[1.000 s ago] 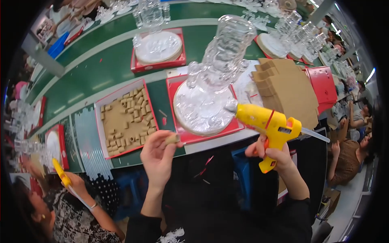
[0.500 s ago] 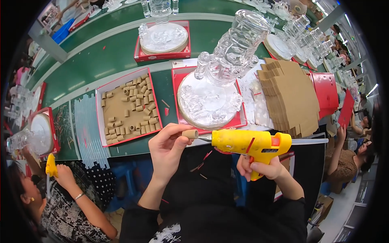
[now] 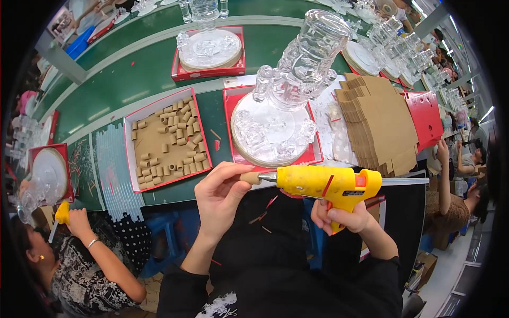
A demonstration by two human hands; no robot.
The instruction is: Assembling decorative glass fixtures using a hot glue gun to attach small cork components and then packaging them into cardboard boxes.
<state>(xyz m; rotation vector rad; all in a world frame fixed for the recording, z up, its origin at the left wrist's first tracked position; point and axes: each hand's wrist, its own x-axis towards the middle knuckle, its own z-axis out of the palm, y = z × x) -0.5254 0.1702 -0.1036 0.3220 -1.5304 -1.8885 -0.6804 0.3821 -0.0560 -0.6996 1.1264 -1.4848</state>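
Note:
Between thumb and fingertips, my left hand [image 3: 220,193] pinches a small brown cardboard tube [image 3: 251,177]. My right hand [image 3: 342,214] is wrapped round the grip of a yellow hot glue gun [image 3: 323,181], which points left. Its metal nozzle meets the tube's open end, and a clear glue stick [image 3: 405,181] sticks out of its back. Beyond the gun, a clear plastic structure with a tall cylinder [image 3: 313,53] rises from a round white base [image 3: 270,132], set in a red box [image 3: 233,100]. To the left, a shallow red-edged box [image 3: 204,143] holds many such tubes.
Clear glue sticks [image 3: 119,169] lie in a row left of the tube box. Stacked brown cardboard [image 3: 379,127] and red card [image 3: 424,119] stand at right. Another boxed structure [image 3: 209,50] sits farther back on the green table. A co-worker's hand [image 3: 79,222] holds a yellow glue gun [image 3: 62,213] at left.
The glue gun's nozzle has come up against the tube's end, and the tube has shifted slightly right. At the right, a co-worker's hand has moved from a lifted red card to the red stack.

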